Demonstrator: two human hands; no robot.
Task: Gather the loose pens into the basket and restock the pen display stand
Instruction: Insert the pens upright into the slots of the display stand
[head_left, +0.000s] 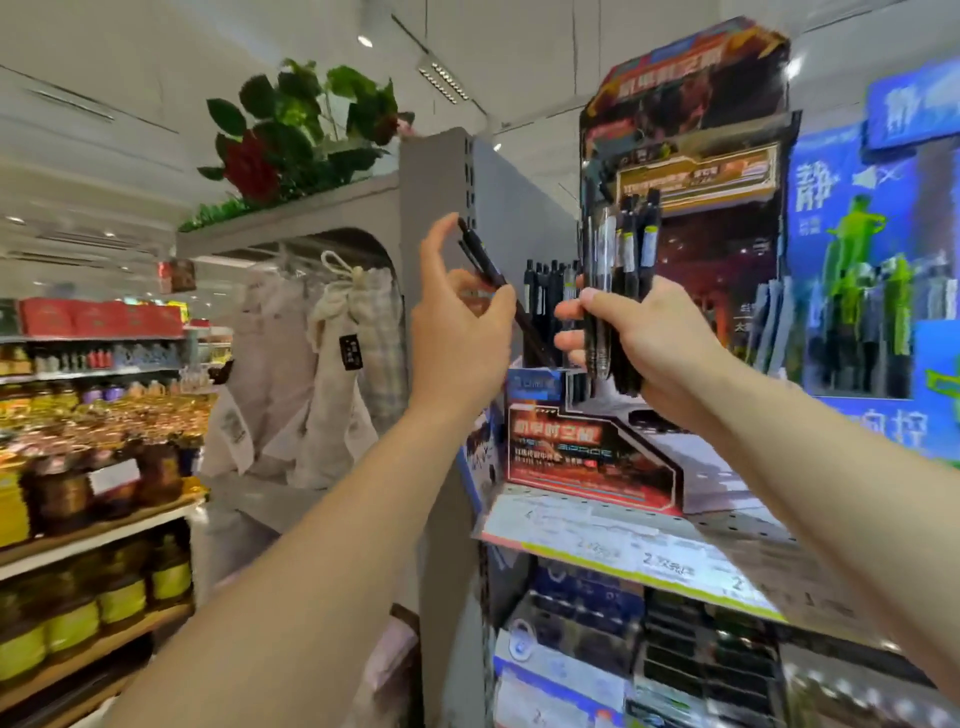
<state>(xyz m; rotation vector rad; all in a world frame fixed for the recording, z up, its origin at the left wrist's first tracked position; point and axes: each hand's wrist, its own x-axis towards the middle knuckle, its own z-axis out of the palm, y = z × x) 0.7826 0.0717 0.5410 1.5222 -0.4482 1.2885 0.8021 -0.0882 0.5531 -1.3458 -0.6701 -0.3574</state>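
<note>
Left hand (462, 332): curled round two black pens (493, 283), pinched between thumb and fingers, index finger lifted off. Pens slant, lower ends aimed down toward the stand's front slots, probably lined up for dropping in.
Right hand (631, 343): fist wrapped tight round a bundle of black pens (623, 291), upright, clip ends up. Likely acts as the supply stock, so the left can feed a few at a time.
Pen display stand (592, 447): cardboard, red and black print, sits on the shelf (623, 540) at chest height, tall header card behind. Stepped tiers, so every row shows.
Pens in stand (550, 291): a short row already upright in the left rear slot, just behind the slanted pair.
Basket: not in view, cannot tell where it is.
Step, judged: restocking underway, gathering seems done since both hands carry pens.
Risk: the bundle is fat for one fist, so one may slip.
Image: motion blur, labels unreadable.
</note>
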